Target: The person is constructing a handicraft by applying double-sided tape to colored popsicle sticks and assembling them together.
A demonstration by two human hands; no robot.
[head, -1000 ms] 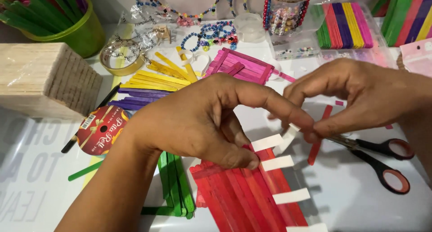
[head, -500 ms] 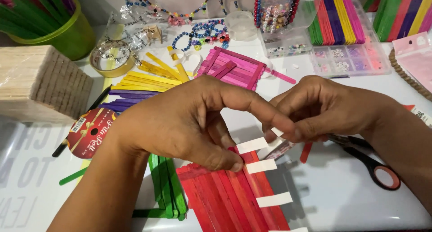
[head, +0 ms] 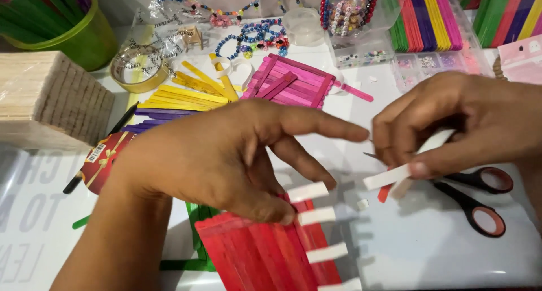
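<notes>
Two hands worked: our left hand (head: 226,155) pinned the red stick panel (head: 265,246) flat; our right hand (head: 451,127), at three o'clock, pinched a white strip (head: 387,177); press it squarely.

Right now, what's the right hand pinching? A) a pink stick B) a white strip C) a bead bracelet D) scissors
B: the right hand pinches a white strip between thumb and fingers, while the scissors lie on the table beneath it, untouched.
</notes>
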